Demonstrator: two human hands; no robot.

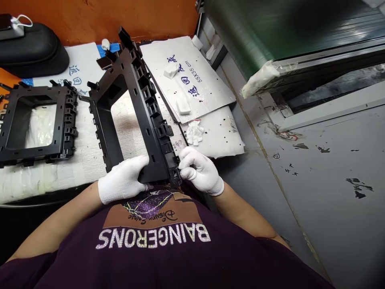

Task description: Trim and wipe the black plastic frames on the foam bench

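Note:
A black plastic frame (pixel 140 100) with a large rounded opening and clips along its right side stands tilted in front of me. My left hand (pixel 124 178), in a white glove, grips its lower left corner, with the thumb on the front face. At the frame's lower right corner is my right hand (pixel 200 170), also gloved, its fingers curled and pinched against the clipped edge. Whatever is between those fingertips is too small to make out. A second black frame (pixel 60 120) lies on the table at the left.
White foam sheets (pixel 207 88) with handwriting lie right of the frame, bearing foam blocks and a crumpled white piece (pixel 195 132). A black case (pixel 36 50) sits at the back left. A green conveyor belt (pixel 258 36) is at the upper right.

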